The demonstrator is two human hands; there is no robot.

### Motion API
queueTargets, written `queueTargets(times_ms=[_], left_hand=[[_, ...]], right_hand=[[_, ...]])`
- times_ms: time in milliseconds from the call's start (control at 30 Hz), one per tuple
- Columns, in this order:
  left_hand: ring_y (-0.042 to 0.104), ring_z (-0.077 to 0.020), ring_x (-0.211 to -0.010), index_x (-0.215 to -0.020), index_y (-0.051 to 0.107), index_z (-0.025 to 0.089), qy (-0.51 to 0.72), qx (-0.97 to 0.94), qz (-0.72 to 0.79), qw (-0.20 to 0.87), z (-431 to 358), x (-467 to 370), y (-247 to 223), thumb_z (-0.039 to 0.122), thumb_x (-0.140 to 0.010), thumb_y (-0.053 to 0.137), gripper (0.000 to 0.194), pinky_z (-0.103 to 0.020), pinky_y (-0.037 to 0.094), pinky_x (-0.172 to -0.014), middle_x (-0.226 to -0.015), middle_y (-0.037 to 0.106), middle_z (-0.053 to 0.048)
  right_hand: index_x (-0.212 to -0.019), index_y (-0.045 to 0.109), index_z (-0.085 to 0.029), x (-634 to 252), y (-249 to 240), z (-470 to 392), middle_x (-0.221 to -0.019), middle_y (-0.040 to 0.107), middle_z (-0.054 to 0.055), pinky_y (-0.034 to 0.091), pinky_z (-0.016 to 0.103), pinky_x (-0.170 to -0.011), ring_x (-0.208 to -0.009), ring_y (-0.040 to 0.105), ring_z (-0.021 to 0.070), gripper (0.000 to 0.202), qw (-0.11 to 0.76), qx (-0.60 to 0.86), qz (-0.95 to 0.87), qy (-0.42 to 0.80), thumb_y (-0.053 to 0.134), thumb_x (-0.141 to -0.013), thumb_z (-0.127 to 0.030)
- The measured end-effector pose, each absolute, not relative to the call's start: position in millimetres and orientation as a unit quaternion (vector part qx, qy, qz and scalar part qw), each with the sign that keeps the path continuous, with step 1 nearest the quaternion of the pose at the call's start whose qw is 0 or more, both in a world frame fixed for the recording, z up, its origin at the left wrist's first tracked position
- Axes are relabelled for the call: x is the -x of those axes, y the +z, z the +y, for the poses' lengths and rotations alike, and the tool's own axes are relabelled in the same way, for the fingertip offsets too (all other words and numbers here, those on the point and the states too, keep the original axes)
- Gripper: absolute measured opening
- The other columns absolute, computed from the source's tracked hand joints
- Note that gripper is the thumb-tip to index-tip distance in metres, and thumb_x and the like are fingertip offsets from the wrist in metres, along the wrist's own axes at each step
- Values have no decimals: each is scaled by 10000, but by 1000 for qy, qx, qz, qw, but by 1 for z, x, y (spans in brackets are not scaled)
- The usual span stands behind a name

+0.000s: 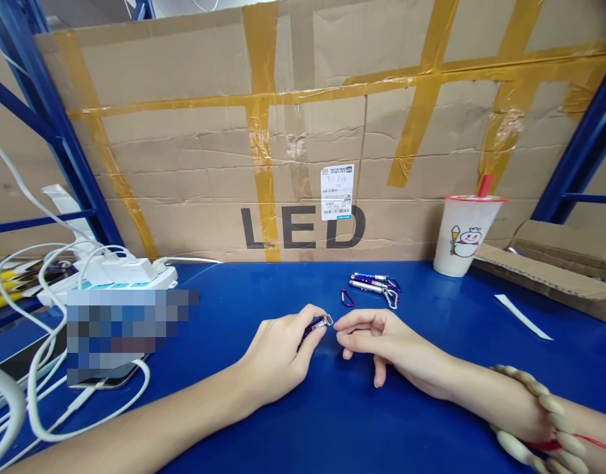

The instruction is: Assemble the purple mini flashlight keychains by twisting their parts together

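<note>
My left hand grips a small dark penlight between thumb and fingers. Its silver end with a small metal loop points right, while most of the barrel is hidden by the hand. Just right of that loop is my right hand, fingers loosely apart and nothing visible in them. A loose purple carabiner clip lies on the blue tabletop beyond the hands. Beside it rest several slim penlights in blue, purple and silver, with carabiner clips at their right ends.
A white cup with a red straw stands at back right, near an open cardboard box and a white strip. At left are a power strip, white cables and a phone. A large carton walls the back.
</note>
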State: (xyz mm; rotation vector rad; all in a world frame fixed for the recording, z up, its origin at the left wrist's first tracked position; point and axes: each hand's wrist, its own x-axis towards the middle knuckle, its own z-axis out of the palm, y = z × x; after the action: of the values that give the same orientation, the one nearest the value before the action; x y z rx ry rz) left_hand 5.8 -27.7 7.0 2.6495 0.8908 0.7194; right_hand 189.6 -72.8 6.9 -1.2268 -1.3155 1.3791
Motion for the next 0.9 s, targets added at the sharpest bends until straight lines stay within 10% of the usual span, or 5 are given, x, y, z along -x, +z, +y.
queueTargets(times_ms=[900], left_hand=[[607,-146,-798,-1022,480,241,239,-915,303,116,-28,-6,9,321,-906,319,214,-231,415,-652,-901,635,19]], right_hand=[[-915,624,-142,-189,6,-73,-651,588,27,455,144,-341,-683,592,152,388,427,485,-540,539,712,-634,-394]])
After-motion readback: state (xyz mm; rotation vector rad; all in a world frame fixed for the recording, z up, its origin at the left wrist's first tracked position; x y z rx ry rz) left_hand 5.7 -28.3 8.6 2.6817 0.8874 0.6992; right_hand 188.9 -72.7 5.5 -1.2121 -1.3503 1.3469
